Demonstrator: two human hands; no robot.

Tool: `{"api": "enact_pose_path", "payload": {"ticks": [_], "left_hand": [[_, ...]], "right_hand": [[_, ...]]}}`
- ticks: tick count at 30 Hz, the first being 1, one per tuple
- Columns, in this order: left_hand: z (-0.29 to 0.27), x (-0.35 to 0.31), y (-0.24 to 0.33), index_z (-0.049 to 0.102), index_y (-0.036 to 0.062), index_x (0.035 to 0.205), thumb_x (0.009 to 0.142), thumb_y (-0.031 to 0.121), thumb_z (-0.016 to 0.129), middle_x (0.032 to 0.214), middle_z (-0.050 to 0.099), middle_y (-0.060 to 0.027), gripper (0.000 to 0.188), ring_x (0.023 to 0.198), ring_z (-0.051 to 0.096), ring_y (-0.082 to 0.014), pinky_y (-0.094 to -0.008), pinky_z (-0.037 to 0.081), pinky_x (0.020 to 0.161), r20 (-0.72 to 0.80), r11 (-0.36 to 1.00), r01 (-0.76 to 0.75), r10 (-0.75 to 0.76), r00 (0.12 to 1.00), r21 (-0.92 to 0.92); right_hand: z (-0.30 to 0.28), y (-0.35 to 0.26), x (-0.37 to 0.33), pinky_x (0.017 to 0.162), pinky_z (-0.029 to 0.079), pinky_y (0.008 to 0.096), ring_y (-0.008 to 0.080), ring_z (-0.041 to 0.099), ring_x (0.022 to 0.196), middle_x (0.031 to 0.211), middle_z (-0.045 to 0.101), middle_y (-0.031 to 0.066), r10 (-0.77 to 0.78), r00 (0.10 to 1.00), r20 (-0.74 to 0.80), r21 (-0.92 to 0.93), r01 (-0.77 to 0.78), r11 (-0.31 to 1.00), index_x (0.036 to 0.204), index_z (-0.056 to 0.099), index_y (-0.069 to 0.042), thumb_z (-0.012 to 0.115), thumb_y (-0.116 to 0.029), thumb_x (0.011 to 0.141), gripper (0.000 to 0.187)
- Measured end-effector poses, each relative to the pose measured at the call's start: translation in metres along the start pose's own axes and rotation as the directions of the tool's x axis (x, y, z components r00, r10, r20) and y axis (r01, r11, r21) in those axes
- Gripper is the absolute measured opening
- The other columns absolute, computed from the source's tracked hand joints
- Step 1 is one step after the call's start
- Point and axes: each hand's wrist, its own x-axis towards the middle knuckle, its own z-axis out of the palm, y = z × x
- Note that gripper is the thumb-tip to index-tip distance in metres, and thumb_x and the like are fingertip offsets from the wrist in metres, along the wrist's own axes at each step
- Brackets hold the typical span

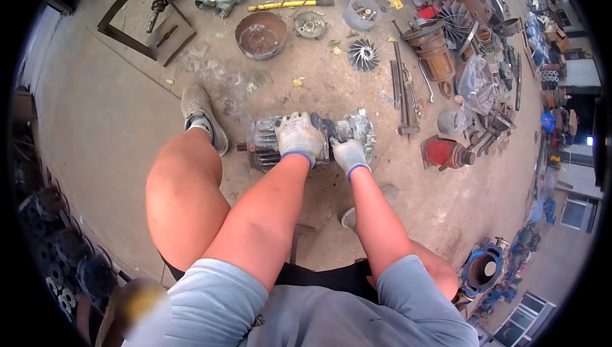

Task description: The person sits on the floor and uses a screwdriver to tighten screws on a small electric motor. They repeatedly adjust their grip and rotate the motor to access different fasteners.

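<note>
A grey, finned electric motor lies on its side on the floor between my feet, its shaft pointing left. A rough metal housing forms its right end. My left hand, in a pale work glove, rests over the top of the motor with its fingers bent round the far side. My right hand, gloved the same way, is closed at the near side of the joint between motor and housing. Its fingertips press together there, and whatever they hold is too small to make out.
Beyond the motor are a rusty bowl, a fan impeller and a clear tub of small parts. A hammer, wrenches and a red bottle jack lie to the right. A metal frame stands far left.
</note>
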Motion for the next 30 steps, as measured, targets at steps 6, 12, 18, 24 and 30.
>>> {"api": "enact_pose_path", "payload": {"ticks": [6, 12, 18, 24, 30], "left_hand": [[-0.003, -0.001, 0.008, 0.075, 0.0088, 0.124, 0.103, 0.044, 0.058, 0.137, 0.071, -0.0152, 0.045, 0.136, 0.061, -0.0346, -0.048, 0.043, 0.118, 0.05, 1.0, -0.023, 0.022, 0.999, 0.018], [-0.002, -0.002, 0.003, 0.072, 0.0057, 0.13, 0.103, 0.045, 0.059, 0.138, 0.07, -0.0164, 0.05, 0.136, 0.061, -0.0326, -0.044, 0.042, 0.12, 0.031, 0.998, -0.029, 0.028, 0.999, 0.058], [0.002, -0.001, 0.001, 0.072, 0.005, 0.13, 0.105, 0.042, 0.055, 0.138, 0.07, -0.0176, 0.048, 0.135, 0.062, -0.0323, -0.0436, 0.041, 0.121, 0.007, 0.998, -0.026, 0.025, 1.0, 0.049], [0.006, 0.001, 0.003, 0.075, 0.0087, 0.125, 0.102, 0.039, 0.057, 0.135, 0.072, -0.0153, 0.042, 0.133, 0.063, -0.0346, -0.0454, 0.046, 0.116, -0.013, 0.999, -0.032, 0.032, 0.999, 0.037], [0.005, 0.002, 0.003, 0.076, 0.0088, 0.123, 0.108, 0.042, 0.049, 0.133, 0.072, -0.0154, 0.045, 0.132, 0.063, -0.036, -0.0477, 0.046, 0.114, 0.024, 0.999, -0.02, 0.02, 1.0, 0.034]], "right_hand": [[0.006, 0.016, 0.035, 0.105, 0.054, 0.05, 0.0462, 0.07, 0.12, 0.121, 0.075, 0.0297, -0.247, 0.947, 0.205, -0.246, 0.294, 0.923, 0.115, 0.082, -0.006, 0.063, -0.049, 0.103, 0.049], [0.008, 0.019, 0.047, 0.111, 0.051, 0.0437, 0.0412, 0.066, 0.129, 0.128, 0.074, 0.0272, -0.304, 0.928, 0.215, -0.129, 0.335, 0.933, 0.124, 0.078, -0.007, 0.068, -0.033, 0.097, 0.039], [0.001, 0.014, 0.027, 0.11, 0.052, 0.0455, 0.045, 0.068, 0.125, 0.126, 0.073, 0.0307, -0.285, 0.954, 0.089, 0.026, 0.284, 0.959, 0.127, 0.074, 0.003, 0.079, -0.03, 0.087, 0.052], [-0.009, 0.014, -0.004, 0.107, 0.054, 0.0449, 0.0425, 0.069, 0.122, 0.122, 0.075, 0.0294, -0.252, 0.968, 0.008, 0.144, 0.248, 0.958, 0.135, 0.069, 0.003, 0.077, -0.02, 0.086, 0.055], [-0.018, 0.014, -0.016, 0.104, 0.055, 0.0396, 0.0313, 0.071, 0.117, 0.122, 0.073, 0.0212, -0.309, 0.948, -0.071, 0.568, 0.293, 0.769, 0.138, 0.065, 0.002, 0.079, -0.008, 0.088, 0.053]]}}
